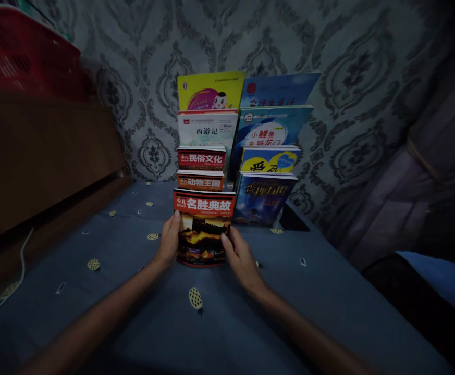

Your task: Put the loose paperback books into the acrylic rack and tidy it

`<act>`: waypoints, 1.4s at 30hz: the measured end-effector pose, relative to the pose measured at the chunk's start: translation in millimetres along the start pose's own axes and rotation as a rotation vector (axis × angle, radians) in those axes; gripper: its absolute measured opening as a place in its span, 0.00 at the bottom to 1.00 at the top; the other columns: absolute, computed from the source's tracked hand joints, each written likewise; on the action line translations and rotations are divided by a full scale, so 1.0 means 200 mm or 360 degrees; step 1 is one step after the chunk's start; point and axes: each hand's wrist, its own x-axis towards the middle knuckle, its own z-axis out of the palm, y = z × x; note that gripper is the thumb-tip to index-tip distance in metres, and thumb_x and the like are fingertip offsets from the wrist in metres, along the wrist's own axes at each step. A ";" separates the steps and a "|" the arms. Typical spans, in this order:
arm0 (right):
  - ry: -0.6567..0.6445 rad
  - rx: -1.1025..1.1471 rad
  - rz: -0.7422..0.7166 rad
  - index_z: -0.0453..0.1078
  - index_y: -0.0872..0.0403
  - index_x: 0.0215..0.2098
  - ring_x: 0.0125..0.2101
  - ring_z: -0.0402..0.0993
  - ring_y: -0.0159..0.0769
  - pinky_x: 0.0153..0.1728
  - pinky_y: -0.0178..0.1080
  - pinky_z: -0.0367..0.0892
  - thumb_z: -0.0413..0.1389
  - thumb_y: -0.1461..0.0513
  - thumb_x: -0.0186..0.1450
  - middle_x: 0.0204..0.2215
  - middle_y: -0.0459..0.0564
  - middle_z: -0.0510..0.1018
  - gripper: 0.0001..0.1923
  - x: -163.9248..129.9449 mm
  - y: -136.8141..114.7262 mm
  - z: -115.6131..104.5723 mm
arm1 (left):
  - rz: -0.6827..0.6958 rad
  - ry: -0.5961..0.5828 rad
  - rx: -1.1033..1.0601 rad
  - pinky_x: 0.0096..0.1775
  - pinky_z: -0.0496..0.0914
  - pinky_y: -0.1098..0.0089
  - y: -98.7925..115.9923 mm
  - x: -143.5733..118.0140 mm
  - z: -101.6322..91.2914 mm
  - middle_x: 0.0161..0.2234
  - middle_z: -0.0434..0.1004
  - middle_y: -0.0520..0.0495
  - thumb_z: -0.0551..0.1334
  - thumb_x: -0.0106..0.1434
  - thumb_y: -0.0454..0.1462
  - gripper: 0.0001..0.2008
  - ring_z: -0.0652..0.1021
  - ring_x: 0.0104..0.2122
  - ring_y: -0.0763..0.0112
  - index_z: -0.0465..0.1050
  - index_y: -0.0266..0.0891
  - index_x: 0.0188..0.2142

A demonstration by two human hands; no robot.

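Between my two hands a book with a dark cover and a red title band (203,229) stands upright at the front of the left column of books. My left hand (168,240) grips its left edge, thumb on the cover. On the opposite edge my right hand (243,259) holds it, thumb also in front. Close behind rise an orange-banded book (200,182), a red-banded book (201,158), a pale book (207,129) and a yellow book (211,86). To the right, a second column has a dark blue book (265,200) in front.
Further back in the right column are a yellow-and-blue book (272,159), a teal book (274,125) and a blue book (280,88). Patterned wallpaper (152,78) backs them. A brown wooden cabinet (43,156) bounds the left, with a white cable (23,260) nearby. Blue pineapple-print cloth (133,307) lies beneath.
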 end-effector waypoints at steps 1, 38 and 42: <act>-0.0002 0.0006 0.0007 0.68 0.52 0.49 0.45 0.75 0.42 0.47 0.42 0.69 0.47 0.51 0.71 0.45 0.53 0.79 0.18 0.00 0.00 0.00 | 0.0010 -0.0003 0.0000 0.50 0.72 0.60 -0.01 0.00 0.00 0.44 0.82 0.42 0.60 0.61 0.60 0.30 0.79 0.46 0.56 0.76 0.36 0.47; -0.0233 0.0041 0.0093 0.67 0.52 0.49 0.44 0.77 0.42 0.48 0.46 0.72 0.51 0.50 0.69 0.43 0.52 0.79 0.17 -0.06 0.12 -0.02 | -0.0068 -0.0073 0.0152 0.55 0.69 0.59 -0.03 -0.06 -0.07 0.47 0.81 0.42 0.71 0.52 0.50 0.26 0.78 0.51 0.55 0.74 0.37 0.46; -0.0207 -0.0022 0.0045 0.69 0.52 0.47 0.40 0.76 0.40 0.44 0.42 0.73 0.48 0.50 0.70 0.39 0.51 0.80 0.18 -0.05 0.10 -0.03 | -0.0099 0.0001 0.0113 0.56 0.67 0.59 -0.06 -0.05 -0.08 0.46 0.82 0.43 0.68 0.55 0.56 0.29 0.77 0.52 0.54 0.76 0.37 0.47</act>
